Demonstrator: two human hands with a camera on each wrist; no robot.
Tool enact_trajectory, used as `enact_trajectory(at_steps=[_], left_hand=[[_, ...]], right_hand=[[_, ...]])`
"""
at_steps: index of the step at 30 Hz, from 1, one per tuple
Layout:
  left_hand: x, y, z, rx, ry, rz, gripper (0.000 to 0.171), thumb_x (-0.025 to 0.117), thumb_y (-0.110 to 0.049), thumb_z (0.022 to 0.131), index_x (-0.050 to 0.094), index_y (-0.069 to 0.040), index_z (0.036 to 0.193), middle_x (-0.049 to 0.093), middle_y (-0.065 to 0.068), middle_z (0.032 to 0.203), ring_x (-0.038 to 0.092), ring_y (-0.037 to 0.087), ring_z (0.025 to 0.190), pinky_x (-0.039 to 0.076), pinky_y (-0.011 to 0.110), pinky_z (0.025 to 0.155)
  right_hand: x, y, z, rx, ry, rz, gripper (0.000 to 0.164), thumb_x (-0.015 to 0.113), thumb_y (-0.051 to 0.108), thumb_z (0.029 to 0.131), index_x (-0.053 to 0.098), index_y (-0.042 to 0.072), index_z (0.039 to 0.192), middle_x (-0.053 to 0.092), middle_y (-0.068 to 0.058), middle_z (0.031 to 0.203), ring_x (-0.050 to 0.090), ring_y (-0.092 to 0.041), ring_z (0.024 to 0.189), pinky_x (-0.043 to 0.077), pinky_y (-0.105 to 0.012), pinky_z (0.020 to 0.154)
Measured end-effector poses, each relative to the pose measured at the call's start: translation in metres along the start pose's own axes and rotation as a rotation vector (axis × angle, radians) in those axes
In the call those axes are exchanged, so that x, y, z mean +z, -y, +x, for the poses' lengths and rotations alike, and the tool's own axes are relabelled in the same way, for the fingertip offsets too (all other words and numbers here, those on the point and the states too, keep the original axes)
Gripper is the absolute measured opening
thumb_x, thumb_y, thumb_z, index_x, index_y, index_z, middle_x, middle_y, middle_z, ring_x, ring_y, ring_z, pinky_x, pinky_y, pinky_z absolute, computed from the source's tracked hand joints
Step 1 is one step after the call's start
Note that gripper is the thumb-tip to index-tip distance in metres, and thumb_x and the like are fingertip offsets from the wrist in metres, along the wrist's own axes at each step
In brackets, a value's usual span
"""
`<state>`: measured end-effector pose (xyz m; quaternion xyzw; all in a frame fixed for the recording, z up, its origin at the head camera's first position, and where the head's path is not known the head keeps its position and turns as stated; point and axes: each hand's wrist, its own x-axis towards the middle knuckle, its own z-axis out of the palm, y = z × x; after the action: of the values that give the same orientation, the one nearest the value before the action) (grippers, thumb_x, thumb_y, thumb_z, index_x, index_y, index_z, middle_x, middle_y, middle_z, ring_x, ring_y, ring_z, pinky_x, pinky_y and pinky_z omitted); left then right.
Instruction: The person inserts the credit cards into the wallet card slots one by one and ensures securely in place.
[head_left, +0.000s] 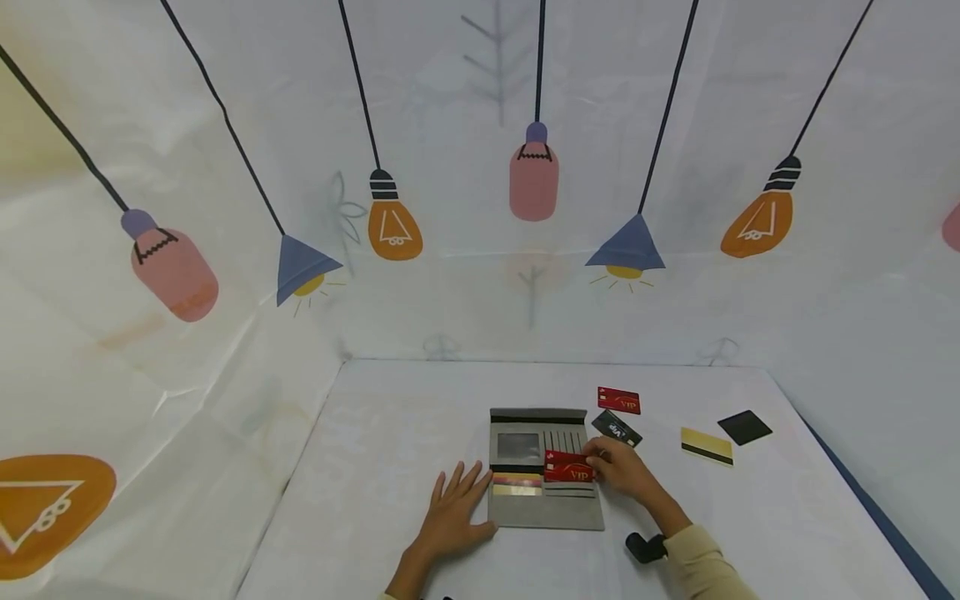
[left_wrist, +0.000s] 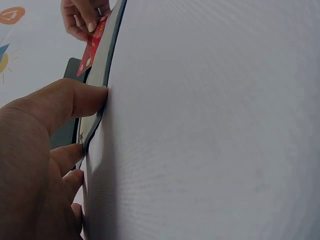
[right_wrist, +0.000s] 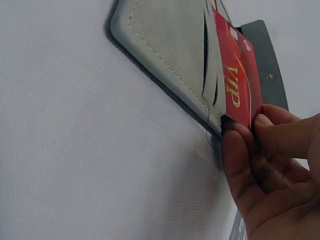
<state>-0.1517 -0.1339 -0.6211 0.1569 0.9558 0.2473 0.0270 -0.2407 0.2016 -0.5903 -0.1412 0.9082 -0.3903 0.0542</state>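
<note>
A grey wallet [head_left: 547, 513] lies unfolded on the white table, with slots and a dark window pocket. My right hand [head_left: 624, 472] pinches a red VIP card [head_left: 567, 468] by its right end. In the right wrist view the red card [right_wrist: 239, 75] is partly inside a slot of the wallet [right_wrist: 165, 45], its lower edge hidden. My left hand [head_left: 452, 514] rests at the wallet's left edge, fingers spread and thumb touching the edge. Yellow and pinkish striped cards [head_left: 517, 484] sit in the left slots.
Beyond the right hand lie another red VIP card [head_left: 618, 400] and a black VIP card [head_left: 617, 427]. Farther right are a yellow card with a black stripe [head_left: 707, 446] and a plain black card [head_left: 745, 427]. A lamp-patterned white sheet [head_left: 457, 300] rises behind the table.
</note>
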Motion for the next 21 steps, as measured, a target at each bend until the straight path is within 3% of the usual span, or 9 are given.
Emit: enact_trajectory(at_steps=[8,14,21], left_hand=[[0.0010,0.0004,0.0011,-0.009,0.007,0.003,0.080,0.066,-0.052,0.085,0.039,-0.023,0.155,0.033,0.001,0.164,0.022,0.036,0.154,0.009,0.062,0.121],[0.0002,-0.0009,0.0017,-0.011,0.006,0.010,0.080,0.066,-0.052,0.085,0.039,-0.023,0.155,0.033,0.001,0.164,0.022,0.035,0.154,0.010,0.062,0.122],[0.0007,-0.0006,0.0010,-0.006,-0.009,0.008,0.081,0.068,-0.051,0.084,0.040,-0.022,0.154,0.034,0.002,0.163,0.024,0.036,0.153,0.011,0.063,0.121]], right_hand=[[-0.0029,-0.0001,0.0018,-0.082,0.047,-0.017,0.018,0.063,0.000,0.094,0.072,0.008,0.108,0.071,-0.009,0.108,0.062,-0.016,0.088,0.055,-0.026,0.070],[0.0008,0.0001,0.0035,-0.039,0.038,-0.024,0.018,0.064,0.000,0.092,0.072,0.013,0.101,0.072,-0.005,0.106,0.065,-0.018,0.095,0.057,-0.034,0.079],[0.0045,-0.0011,0.0032,-0.016,0.043,-0.012,0.018,0.064,-0.001,0.091,0.074,0.013,0.097,0.072,-0.001,0.099,0.062,-0.013,0.088,0.055,-0.029,0.075]])
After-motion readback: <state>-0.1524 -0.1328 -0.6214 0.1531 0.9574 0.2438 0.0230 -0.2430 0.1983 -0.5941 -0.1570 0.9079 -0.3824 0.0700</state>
